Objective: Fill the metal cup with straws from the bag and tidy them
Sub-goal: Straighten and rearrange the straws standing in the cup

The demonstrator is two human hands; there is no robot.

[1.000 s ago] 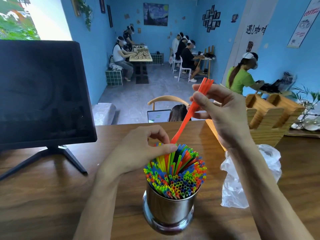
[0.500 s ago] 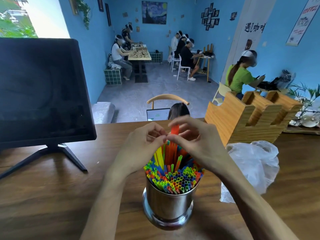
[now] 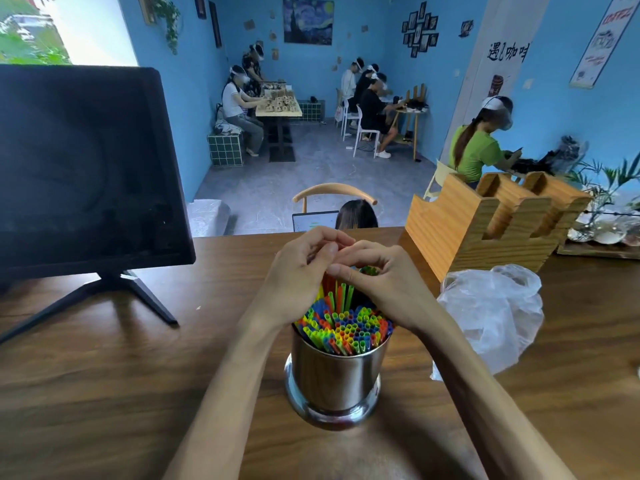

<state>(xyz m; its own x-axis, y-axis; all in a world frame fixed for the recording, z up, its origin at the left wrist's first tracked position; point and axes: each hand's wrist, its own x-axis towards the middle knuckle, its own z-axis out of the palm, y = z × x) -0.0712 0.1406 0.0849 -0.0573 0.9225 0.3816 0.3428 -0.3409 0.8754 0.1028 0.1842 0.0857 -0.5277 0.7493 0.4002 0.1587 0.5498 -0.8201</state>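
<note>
Steel cup: metal cup (image 3: 334,379) stands upright on the wooden bench (image 3: 104,393), between the 2 forearms and close to the camera wearer.
Straws: coloured straws (image 3: 346,329) pack the cup nearly full; most ends sit level just above the rim, while a taller cluster of orange and green ones rises at the far side, under the hands.
Left hand: left hand (image 3: 301,275) hangs over the far-left part of the bundle, its fingers (image 3: 332,242) curled inward and apparently pinching the top of the raised straws.
Right hand: right hand (image 3: 384,278) meets it from the right, thumb and index curled over the same tips; a green end shows just under its fingers (image 3: 363,249).
Key relation: the raised straws lie directly below both hands, long axis near vertical, so my judgement is that the coming move is a straight downward press; both hands are equally near.
Stage: filling looks almost done; levelling seems to be what remains.
Bag: clear plastic bag (image 3: 491,317) lies crumpled to the right of the cup; whether straws remain inside cannot be told.
Surface: dark monitor (image 3: 86,168) stands at left, wooden holder (image 3: 485,223) behind the bag.
Room: blue walls, with other people seated at tables beyond the bench.
</note>
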